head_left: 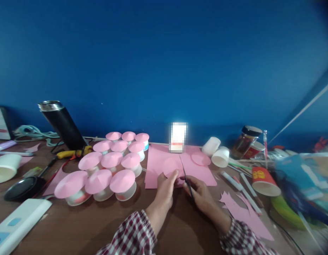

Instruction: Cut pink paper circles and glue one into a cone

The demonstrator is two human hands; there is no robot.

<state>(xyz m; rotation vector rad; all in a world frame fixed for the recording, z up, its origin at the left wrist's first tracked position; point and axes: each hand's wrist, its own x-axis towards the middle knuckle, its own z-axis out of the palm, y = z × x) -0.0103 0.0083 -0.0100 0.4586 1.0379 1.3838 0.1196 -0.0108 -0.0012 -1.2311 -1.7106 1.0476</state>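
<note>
My left hand [166, 193] pinches the lower edge of a round pink paper disc [171, 165], thumb on top. Scissors [188, 182] with dark handles are gripped in my right hand [200, 194], their blades pointing away from me beside the disc's right edge. Whether the blades touch the paper I cannot tell. Beneath and beyond both hands lie pink paper sheets [154, 170], with a second pink disc [201, 159] on their right part. Left of the sheets stand several upturned paper cups, each topped by a shallow pink paper cone [122, 181].
Pink offcuts [243, 210], pens [231, 180] and a red paper cup [266, 182] lie at right, near white cups [220, 157] and a jar [246, 141]. A phone [177, 141] leans on the wall. At left are a black tumbler [63, 125] and a power strip [23, 223].
</note>
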